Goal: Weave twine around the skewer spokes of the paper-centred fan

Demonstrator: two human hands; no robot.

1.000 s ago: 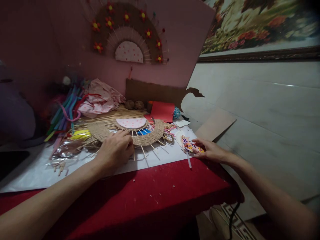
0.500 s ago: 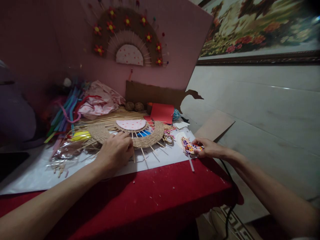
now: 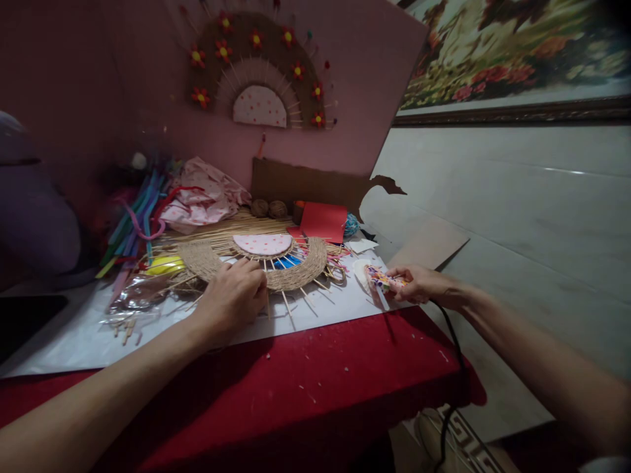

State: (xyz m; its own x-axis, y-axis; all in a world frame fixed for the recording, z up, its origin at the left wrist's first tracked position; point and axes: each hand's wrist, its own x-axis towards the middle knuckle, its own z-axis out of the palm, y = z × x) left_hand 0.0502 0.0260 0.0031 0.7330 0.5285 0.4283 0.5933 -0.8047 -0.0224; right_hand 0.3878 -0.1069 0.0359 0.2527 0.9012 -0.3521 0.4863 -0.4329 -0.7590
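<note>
My left hand (image 3: 235,292) is curled over the front of a half-round twine weaving (image 3: 298,272), its fingertips hidden. Thin sticks radiate from the weaving, joining it to a half disc (image 3: 261,244) in pink dotted cloth. At the right end of the table, my right hand (image 3: 419,286) grips a flower-patterned glue gun (image 3: 387,279) with a clear glue stick (image 3: 382,299) poking out of it. A black cord (image 3: 456,335) runs down from beside that hand. Just left of the glue gun is a round white piece (image 3: 362,272).
Pipe cleaners (image 3: 142,210), crumpled dotted cloth (image 3: 202,197) and a plastic bag (image 3: 135,295) lie at left. Behind are twine balls (image 3: 269,209), red card (image 3: 323,222) and brown cardboard (image 3: 310,180). A similar flowered half-round (image 3: 256,39) hangs on the pink board. Red cloth (image 3: 296,381) covers the table's front.
My right hand has lifted and turned the glue gun a little, so the glue stick sits higher. The left hand stays on the weaving. The whole view has shifted slightly.
</note>
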